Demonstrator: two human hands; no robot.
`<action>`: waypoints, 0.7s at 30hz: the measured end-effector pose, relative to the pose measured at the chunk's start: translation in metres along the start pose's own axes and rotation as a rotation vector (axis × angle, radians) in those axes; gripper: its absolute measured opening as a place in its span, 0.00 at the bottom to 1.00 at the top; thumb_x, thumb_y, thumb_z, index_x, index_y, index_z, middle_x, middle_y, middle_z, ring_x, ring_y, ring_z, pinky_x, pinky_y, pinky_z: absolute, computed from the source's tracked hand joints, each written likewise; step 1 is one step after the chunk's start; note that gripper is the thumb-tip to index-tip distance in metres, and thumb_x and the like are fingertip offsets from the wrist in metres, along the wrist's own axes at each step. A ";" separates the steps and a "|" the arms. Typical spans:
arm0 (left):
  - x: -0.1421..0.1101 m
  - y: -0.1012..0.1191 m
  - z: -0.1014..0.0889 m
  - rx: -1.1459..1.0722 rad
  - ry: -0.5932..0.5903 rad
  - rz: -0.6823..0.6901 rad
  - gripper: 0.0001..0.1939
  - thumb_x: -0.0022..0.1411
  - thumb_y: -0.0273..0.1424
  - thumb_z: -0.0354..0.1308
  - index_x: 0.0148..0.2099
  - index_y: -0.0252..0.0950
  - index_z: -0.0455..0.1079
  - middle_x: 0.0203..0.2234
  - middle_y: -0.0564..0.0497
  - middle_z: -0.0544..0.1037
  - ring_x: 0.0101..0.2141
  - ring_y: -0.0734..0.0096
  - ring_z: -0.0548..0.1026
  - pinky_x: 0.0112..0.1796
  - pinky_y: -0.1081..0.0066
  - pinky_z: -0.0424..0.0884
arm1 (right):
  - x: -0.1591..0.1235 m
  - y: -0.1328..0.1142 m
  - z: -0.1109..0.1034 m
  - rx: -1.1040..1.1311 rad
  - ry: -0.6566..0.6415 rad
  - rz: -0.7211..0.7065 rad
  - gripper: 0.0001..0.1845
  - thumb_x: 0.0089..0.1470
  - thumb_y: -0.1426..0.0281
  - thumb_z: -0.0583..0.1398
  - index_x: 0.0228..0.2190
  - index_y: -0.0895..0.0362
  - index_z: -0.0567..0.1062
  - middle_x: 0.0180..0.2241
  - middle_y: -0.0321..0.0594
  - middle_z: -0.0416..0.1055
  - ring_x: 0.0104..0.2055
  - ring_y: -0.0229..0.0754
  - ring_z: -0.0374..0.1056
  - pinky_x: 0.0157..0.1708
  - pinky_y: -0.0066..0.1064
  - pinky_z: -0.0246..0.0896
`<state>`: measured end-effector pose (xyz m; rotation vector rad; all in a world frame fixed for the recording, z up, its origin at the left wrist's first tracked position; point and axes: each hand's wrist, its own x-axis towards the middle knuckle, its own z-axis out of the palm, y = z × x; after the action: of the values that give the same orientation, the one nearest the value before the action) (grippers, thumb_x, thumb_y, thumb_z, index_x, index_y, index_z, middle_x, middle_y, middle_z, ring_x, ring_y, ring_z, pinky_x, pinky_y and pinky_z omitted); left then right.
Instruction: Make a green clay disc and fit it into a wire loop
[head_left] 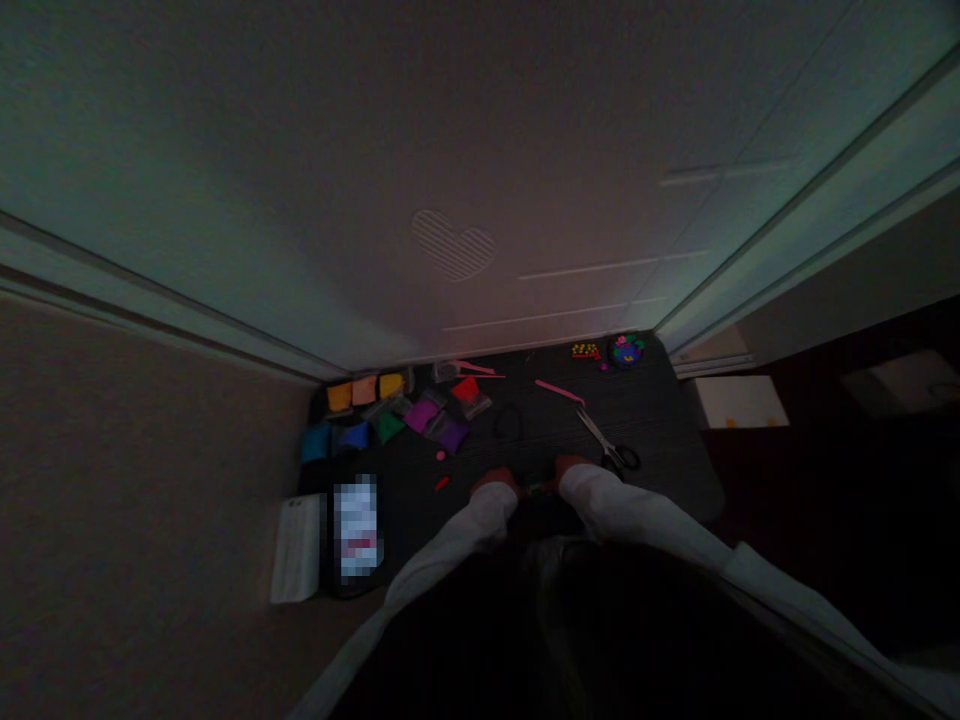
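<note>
In dim light, my left hand [497, 480] and my right hand [568, 467] are close together over the dark table's near side. Both look closed, their fingers curled toward each other. A small greenish thing [535, 490] shows between them, too dark to name. Just beyond my right hand lie scissors [598, 432] with black handles, blades pointing away. A pink strip [559, 390] ends near the blade tips. On the tabletop ahead of my left hand is a thin dark ring [508, 421]. To its left are a small red piece [442, 484] and a pink blob [441, 456].
Several bags of coloured clay [389, 427] cover the table's left side. A lit, blurred screen [357, 528] stands front left beside a white box [297, 549]. A dish with colourful shapes [625, 350] and a yellow-dotted piece [584, 351] sit far right, against the wall [337, 200].
</note>
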<state>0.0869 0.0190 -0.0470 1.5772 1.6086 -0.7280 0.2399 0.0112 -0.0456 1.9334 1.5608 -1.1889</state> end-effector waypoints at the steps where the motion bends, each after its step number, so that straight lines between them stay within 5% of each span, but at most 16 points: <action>1: 0.001 -0.001 0.000 -0.006 -0.004 0.008 0.30 0.35 0.50 0.55 0.38 0.35 0.68 0.39 0.39 0.72 0.39 0.56 0.70 0.33 0.67 0.66 | 0.001 -0.001 0.001 0.003 -0.013 -0.001 0.26 0.29 0.57 0.63 0.32 0.60 0.73 0.34 0.50 0.71 0.36 0.48 0.67 0.30 0.31 0.61; 21: -0.006 0.000 0.000 -0.097 -0.027 -0.067 0.25 0.39 0.51 0.53 0.34 0.37 0.66 0.37 0.43 0.72 0.37 0.60 0.71 0.31 0.71 0.65 | 0.004 -0.004 0.007 0.056 -0.090 0.054 0.27 0.34 0.57 0.61 0.37 0.59 0.68 0.39 0.51 0.68 0.41 0.50 0.65 0.34 0.32 0.59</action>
<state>0.0862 0.0155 -0.0416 1.4443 1.6589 -0.6937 0.2339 0.0097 -0.0524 1.9158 1.4357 -1.2912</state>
